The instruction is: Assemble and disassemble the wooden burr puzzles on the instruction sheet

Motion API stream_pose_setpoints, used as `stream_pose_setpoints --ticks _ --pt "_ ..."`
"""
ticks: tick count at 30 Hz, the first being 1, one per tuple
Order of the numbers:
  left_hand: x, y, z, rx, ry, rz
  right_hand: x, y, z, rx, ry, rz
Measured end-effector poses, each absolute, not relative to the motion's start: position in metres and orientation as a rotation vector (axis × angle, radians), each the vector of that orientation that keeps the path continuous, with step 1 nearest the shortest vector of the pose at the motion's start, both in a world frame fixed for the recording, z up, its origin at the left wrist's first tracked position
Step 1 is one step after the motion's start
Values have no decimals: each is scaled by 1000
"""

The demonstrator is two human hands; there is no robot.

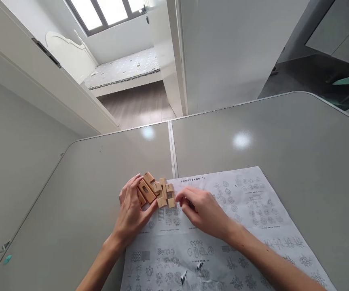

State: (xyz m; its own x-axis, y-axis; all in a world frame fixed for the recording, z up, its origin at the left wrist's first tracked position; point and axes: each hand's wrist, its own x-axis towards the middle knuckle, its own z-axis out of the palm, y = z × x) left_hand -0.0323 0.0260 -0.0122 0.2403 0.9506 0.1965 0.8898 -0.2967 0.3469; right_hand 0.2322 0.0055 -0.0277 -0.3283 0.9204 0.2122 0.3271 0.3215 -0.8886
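At the sheet's far left corner sit the wooden blocks, bunched together, the darker brown ones to the left and the paler ones to the right. Some carry small dark marks, too small to read. The left hand curves around their left side, thumb at the near edge and fingers beyond; how firmly it grips, I cannot tell. The right hand lies just beside the palest blocks with its fingers curled in; whether the tips touch wood or pinch anything, I cannot tell.

Under the blocks and the right hand spreads the sheet, printed with rows of line drawings. Its heading, along the far edge, is in Chinese characters and ends in "(二)"; the captions below are too small to read. Two little torn flaps stick up in its near part.

The sheet lies on the grey table, which stretches wide to its right and reaches past the left hand on the other side. A pale strip crosses the surface from the far edge to the sheet, just beyond the blocks. Thin pale trim follows the table's rim, rounded at both far corners. Past that rim stand a white wall and a doorway with a bed beyond
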Motion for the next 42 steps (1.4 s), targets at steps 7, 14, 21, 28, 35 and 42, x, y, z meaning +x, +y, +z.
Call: stream_pose_setpoints --ticks 7,14,21,28,35,42 --pt "-25 40 -16 2411 1722 589 232 6 -30 -1112 -1822 998" --pt "-37 46 -14 2509 1643 575 232 5 -28 -1116 -1820 1001" --pt "-57 51 -8 2609 1566 480 233 6 -27 -1114 -1821 1015" --pt "-73 47 -6 2689 1500 409 233 6 -28 -1118 -1821 1010" --pt "-79 36 -3 2646 1519 410 232 5 -28 -1129 -1827 1005" --pt "-84 32 -6 2630 1523 421 232 5 -29 -1123 -1830 1009"
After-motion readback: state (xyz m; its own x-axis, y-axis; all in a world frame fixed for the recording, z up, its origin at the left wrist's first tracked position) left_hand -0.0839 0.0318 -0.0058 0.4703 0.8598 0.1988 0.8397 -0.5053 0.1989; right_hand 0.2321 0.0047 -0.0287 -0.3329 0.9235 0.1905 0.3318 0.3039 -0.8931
